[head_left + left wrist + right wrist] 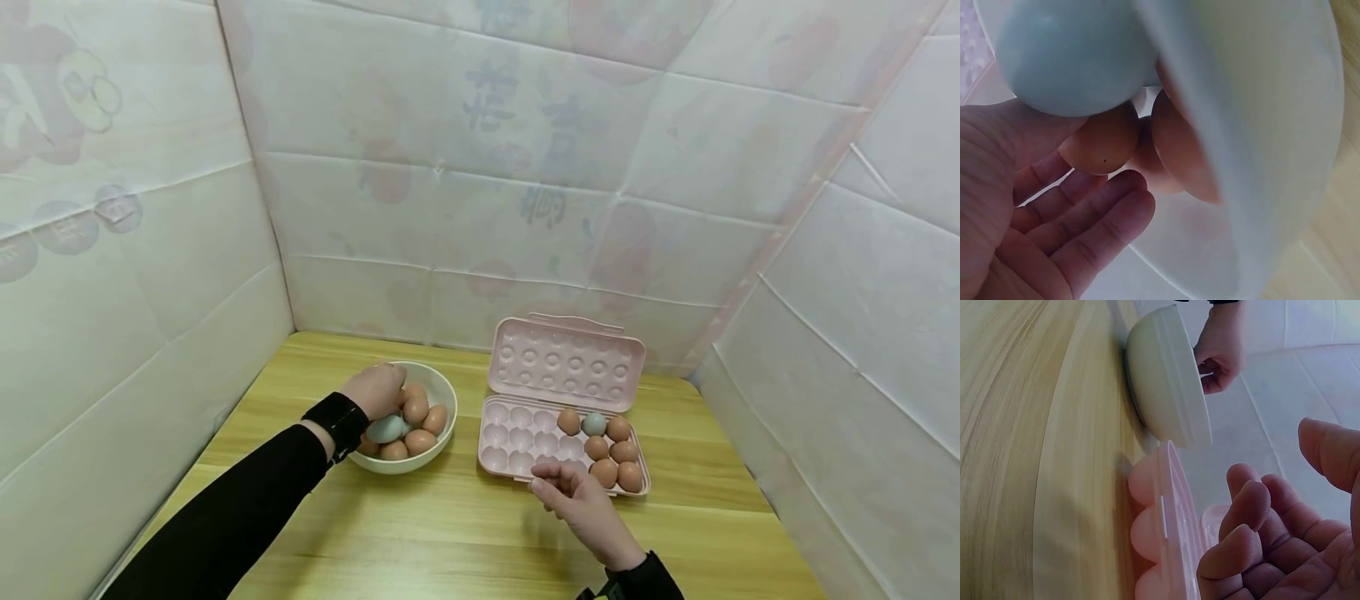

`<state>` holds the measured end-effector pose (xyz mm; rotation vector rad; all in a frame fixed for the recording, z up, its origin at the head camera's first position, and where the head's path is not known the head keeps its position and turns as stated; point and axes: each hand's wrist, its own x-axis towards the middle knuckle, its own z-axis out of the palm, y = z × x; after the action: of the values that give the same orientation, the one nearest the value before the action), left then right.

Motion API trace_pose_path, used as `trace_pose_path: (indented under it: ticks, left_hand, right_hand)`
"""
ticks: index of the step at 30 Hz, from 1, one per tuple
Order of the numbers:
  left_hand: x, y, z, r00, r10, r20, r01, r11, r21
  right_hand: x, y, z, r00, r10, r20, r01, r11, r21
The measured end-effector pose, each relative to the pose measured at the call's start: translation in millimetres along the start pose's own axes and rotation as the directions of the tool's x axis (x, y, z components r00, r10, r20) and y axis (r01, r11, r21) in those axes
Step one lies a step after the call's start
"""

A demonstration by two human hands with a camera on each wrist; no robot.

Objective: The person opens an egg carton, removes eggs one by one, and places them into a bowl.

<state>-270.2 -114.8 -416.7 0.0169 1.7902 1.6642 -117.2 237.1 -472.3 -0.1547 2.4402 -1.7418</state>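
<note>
In the head view, my left hand [377, 390] reaches down into a cream bowl [447, 398] of brown and pale blue eggs. The left wrist view shows a brown egg [1105, 140] between its thumb and curved fingers. A pale blue egg [1075, 56] covers the thumb tip and part of that brown egg. My right hand [583, 505] hovers at the front edge of a pink egg carton [495, 472], its fingers loosely curled around nothing. Several brown eggs [624, 451] and one pale blue egg [594, 424] sit in the carton's right-hand cups.
The carton's lid [567, 363] stands raised at the back, near the cloth-covered rear wall [450, 225]. More covered walls rise at left and right of the wooden table [420, 525]. Bowl and carton stand apart, the bowl to the left.
</note>
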Motion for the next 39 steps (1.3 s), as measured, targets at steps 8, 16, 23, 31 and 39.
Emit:
trace_pose_path:
  ticks: [8, 16, 23, 31, 39]
  left_hand:
    - [1.4, -1.2, -2.8, 0.998, -0.003, 0.058, 0.005, 0.999, -0.038]
    - [1.4, -2.4, -5.8, 0.992, 0.036, -0.121, -0.022, 0.993, 0.112]
    - [7.6, 7.1, -1.6, 0.845, 0.534, -0.025, -0.205, 0.367, 0.908]
    - [-23.7, 7.8, 53.4, 0.672, 0.726, 0.150, -0.251, 0.033, 0.967]
    - [-33.7, -25.5, 95.9, 0.534, 0.771, 0.347, -0.459, -0.080, 0.885]
  right_hand:
    - [2, 1, -2, 0.999, 0.041, -0.015, -0.041, 0.999, 0.003]
    - [5, -4, -10, 0.994, 0.066, -0.089, -0.067, 0.998, -0.011]
    - [19, -11, -43, 0.975, -0.030, -0.222, -0.012, 0.982, -0.187]
    - [55, -12, -73, 0.965, -0.155, -0.211, -0.014, 0.774, -0.633]
    - [84, -15, -76, 0.979, -0.198, -0.056, 0.044, 0.463, -0.885]
